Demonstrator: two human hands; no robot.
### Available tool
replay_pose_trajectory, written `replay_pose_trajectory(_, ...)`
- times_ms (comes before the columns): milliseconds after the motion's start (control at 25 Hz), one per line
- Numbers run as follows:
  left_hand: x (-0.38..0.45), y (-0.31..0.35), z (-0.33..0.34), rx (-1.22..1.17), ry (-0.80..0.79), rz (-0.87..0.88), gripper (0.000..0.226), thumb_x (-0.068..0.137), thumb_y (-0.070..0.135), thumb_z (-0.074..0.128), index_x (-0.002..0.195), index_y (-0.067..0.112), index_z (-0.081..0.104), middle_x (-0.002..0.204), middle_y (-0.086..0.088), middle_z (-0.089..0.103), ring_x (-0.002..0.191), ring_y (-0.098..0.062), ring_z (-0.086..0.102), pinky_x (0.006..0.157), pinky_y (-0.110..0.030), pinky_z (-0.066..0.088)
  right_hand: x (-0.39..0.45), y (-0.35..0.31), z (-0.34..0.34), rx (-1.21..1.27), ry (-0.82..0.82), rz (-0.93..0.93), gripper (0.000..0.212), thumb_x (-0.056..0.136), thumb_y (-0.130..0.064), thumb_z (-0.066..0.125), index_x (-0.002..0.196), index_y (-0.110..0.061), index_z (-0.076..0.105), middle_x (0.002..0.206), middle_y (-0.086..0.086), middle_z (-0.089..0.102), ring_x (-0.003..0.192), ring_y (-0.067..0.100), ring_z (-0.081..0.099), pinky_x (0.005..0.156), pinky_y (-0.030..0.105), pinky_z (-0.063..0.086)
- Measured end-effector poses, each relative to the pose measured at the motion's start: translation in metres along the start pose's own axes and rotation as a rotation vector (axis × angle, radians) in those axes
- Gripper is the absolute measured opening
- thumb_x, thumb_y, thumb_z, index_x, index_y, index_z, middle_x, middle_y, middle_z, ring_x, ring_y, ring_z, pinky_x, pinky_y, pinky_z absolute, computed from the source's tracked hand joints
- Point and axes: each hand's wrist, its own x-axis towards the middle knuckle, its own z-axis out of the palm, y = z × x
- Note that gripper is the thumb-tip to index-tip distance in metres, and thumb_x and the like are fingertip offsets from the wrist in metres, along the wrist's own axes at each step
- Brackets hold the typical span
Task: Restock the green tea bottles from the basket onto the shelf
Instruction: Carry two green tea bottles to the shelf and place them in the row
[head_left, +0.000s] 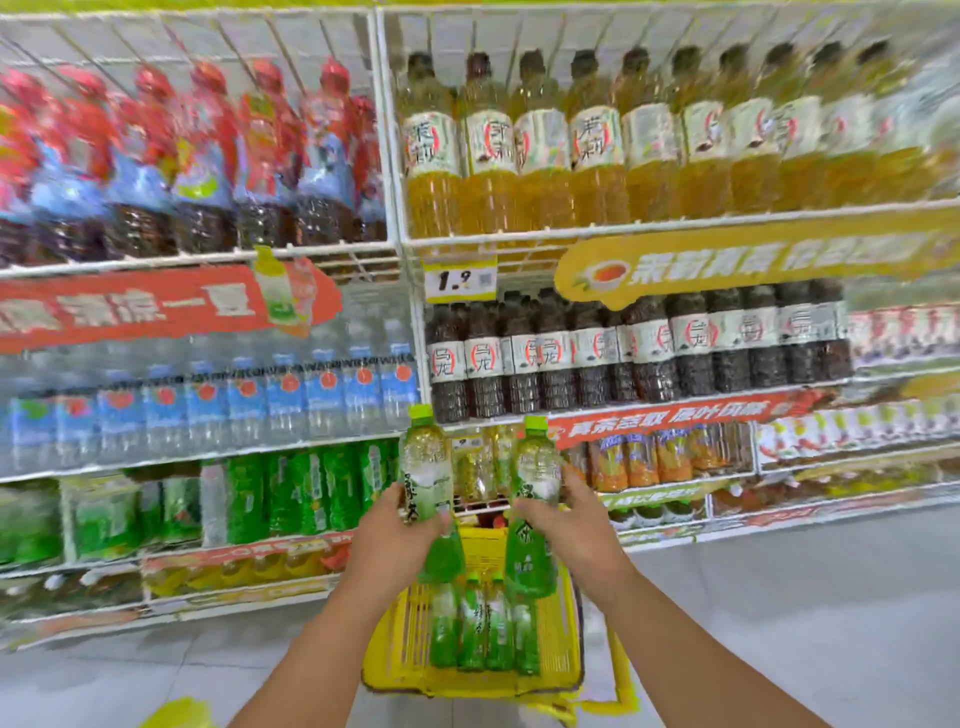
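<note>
I hold two green tea bottles upright above the yellow basket (397, 644). My left hand (395, 535) grips the left bottle (428, 467) round its middle. My right hand (569, 525) grips the right bottle (535, 467) the same way. Both bottles have yellow-green caps and green labels. Several more green tea bottles (480, 623) lie in the basket on the floor below. The white wire shelf (483, 506) stands straight ahead, with a few pale bottles behind my two. The whole view is blurred.
Green-labelled bottles (311, 488) fill the shelf row to the left, blue-labelled water bottles (234, 400) above them. Dark tea bottles (649, 348) and amber tea bottles (623, 140) fill the rows higher up. Grey floor (779, 597) spreads to the right of the basket.
</note>
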Motion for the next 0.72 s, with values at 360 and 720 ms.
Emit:
replay_pose_trajectory(360,-0.019,0.040,-0.076,-0.082,0.033,0.139,0.095,0.079,0.054,0.080,0.157,0.024,0.033,0.157,-0.001,0.045,0.137,-0.028,0.050,0.104,-0.038,0.044,-0.030,-0.089,0.028,-0.071,-0.001,-0.096,0.047,0.067,-0.049,0.086,0.107,-0.031,0.069,0.105,-0.008,0.074,0.094,0.012,0.071,0.085,0.043,0.060)
replay_pose_trajectory(720,-0.082,0.046,-0.102,-0.150,0.188,0.118,0.090,0.077,0.051,0.083,0.153,0.028,0.041,0.153,0.003,0.049,0.130,-0.025,0.056,0.105,-0.048,0.049,-0.046,-0.120,0.032,-0.078,-0.187,-0.202,0.055,0.074,-0.046,0.086,0.122,-0.027,0.065,0.117,-0.009,0.071,0.102,0.014,0.069,0.084,0.036,0.056)
